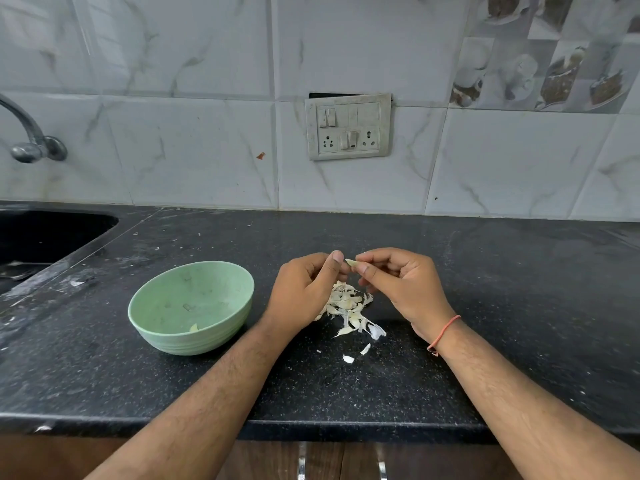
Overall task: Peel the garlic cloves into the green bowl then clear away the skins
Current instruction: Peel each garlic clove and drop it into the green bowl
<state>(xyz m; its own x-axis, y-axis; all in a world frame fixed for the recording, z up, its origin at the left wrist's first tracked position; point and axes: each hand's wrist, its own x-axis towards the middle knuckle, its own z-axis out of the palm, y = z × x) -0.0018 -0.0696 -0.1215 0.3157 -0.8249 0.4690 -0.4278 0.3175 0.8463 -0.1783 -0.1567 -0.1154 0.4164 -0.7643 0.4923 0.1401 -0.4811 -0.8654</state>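
Right grip: the right hand point(401, 284) pinches a pale garlic clove point(351, 262) between thumb and forefinger, the other fingers curled.
Left grip: the left hand point(304, 292) meets it from the other side, thumb raised beside the clove's tip and fingers curled inward; whether it actually touches the clove cannot be told.
Below the grips: a heap of papery garlic skins point(346, 304) lies on the dark speckled surface point(485, 306), with a few loose scraps point(348, 358) nearer the person.
Left of the grips: the green bowl point(190, 308) stands just beside the left wrist, one peeled clove point(194, 328) against its near wall.
Right wrist: an orange thread band point(445, 332).
Far left: a dark sink point(41, 237) and a metal tap point(33, 140).
Beyond the grips: a switch and socket plate point(348, 128) on the marbled tile wall point(190, 133).
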